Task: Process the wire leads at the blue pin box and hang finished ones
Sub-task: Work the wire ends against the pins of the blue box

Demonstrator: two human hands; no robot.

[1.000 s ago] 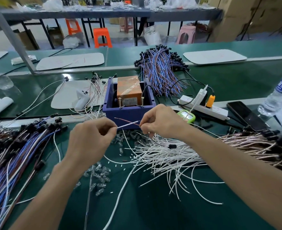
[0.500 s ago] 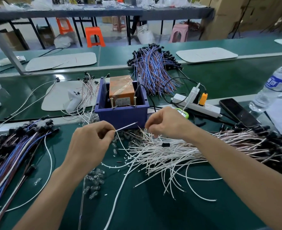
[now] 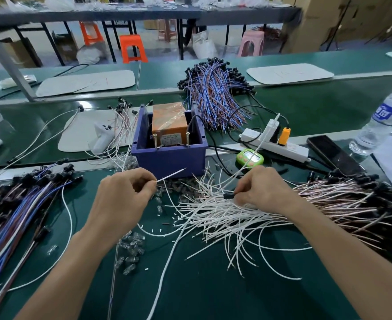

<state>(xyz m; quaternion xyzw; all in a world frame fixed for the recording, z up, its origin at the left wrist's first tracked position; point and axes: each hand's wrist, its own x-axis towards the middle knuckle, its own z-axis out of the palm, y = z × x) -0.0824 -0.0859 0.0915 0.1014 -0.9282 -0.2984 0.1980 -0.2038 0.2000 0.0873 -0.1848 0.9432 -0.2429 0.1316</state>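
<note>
Holding a white wire (image 3: 172,175) in the left hand (image 3: 123,199), grip narrow, thumb and forefinger pinched on it. Free end poking out toward 2 o'clock, tip in front of the near wall of the blue box (image 3: 169,160); touching or not, cannot tell. Right hand (image 3: 266,190) at 3 o'clock of the left, grip narrow too, fingertips closed on one end of a small black sleeve (image 3: 228,195) lying on the pile of white wires (image 3: 225,220).

Box at 12 o'clock between both hands, just beyond them on the green worktop (image 3: 202,294). Inside it an orange block (image 3: 169,122) wrapped in film, a small white label on its near face, print too small to read. Two brass pins (image 3: 155,140) upright in front of the block.

At 3 o'clock of the box a green timer (image 3: 250,158), then a white power strip (image 3: 275,144) and a black phone (image 3: 335,154). Further toward 3 o'clock a water bottle (image 3: 381,121), blue label with white characters, too blurred to read
</note>
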